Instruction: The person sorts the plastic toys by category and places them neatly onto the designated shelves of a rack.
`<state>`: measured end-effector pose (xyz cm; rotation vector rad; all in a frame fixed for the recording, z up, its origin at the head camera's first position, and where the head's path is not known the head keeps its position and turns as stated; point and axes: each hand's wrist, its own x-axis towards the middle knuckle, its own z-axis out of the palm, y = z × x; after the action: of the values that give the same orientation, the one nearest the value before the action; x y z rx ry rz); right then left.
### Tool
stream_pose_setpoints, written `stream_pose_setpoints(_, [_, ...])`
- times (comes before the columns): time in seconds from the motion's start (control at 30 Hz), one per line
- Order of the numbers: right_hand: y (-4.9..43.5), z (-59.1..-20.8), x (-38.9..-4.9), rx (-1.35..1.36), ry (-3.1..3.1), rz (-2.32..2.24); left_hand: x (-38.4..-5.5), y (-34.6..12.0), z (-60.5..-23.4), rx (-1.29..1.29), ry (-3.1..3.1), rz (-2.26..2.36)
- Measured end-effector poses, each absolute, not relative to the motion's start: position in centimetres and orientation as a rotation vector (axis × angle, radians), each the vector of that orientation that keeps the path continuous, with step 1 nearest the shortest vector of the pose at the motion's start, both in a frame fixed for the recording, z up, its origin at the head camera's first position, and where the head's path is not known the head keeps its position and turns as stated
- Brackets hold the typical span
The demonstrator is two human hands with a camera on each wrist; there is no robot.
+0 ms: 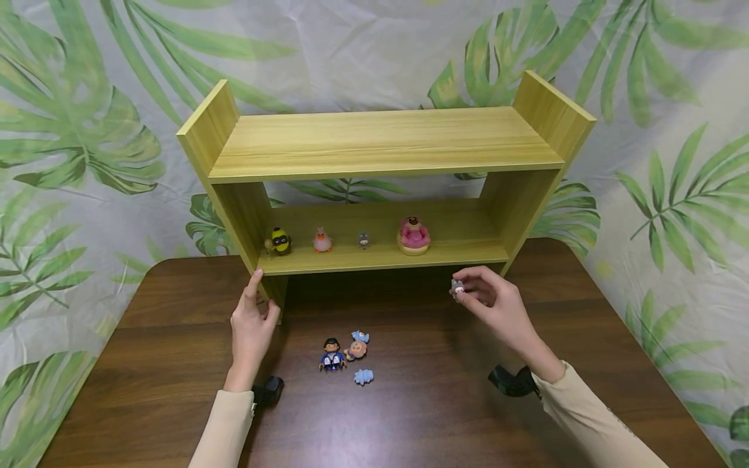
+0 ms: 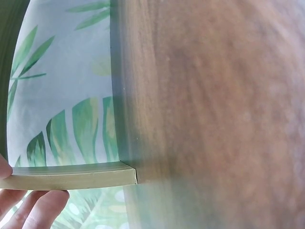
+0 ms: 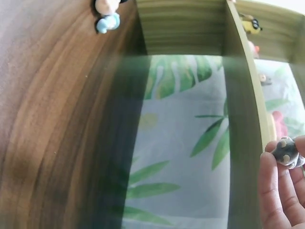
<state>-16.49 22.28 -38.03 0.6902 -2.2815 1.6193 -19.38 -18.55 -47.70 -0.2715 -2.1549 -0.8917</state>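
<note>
My right hand (image 1: 497, 304) pinches a small grey figurine (image 1: 458, 288) with a pale face between thumb and fingertips, just in front of the shelf's lower board at the right. In the right wrist view the figurine (image 3: 287, 151) shows its grey back. My left hand (image 1: 253, 328) grips the left side panel of the wooden shelf (image 1: 386, 140), thumb on one face of the panel (image 2: 71, 177) and fingers on the other. Along the lower board stand a yellow-and-black figurine (image 1: 281, 241), a pink one (image 1: 322, 240), a small grey one (image 1: 364, 240) and a pink seated one (image 1: 414, 236).
On the brown table (image 1: 433, 403) before the shelf lie a doll in blue (image 1: 332, 356), a pinkish round figurine (image 1: 357, 350) and two light blue pieces, one (image 1: 363, 376) nearer me. A leaf-patterned cloth (image 1: 363, 58) hangs behind.
</note>
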Motion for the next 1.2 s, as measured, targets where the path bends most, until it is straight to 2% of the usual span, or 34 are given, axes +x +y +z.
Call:
stream_pose_setpoints(0.63, [22.8,-35.8,-18.8,0.661,-2.185,1.545,-19.4,-18.6,-47.8,-0.269,-2.157,-0.882])
stream_pose_setpoints(0.97, [21.8,-33.4,-18.6,0.611,-2.201,1.515,-19.5,-18.6,-47.8,-0.269,-2.155,-0.886])
stream_pose_setpoints(1.2, [21.6,-33.1,-19.1,0.572,-2.208,1.497,-19.4,-18.6,-47.8,-0.268,-2.153,-0.890])
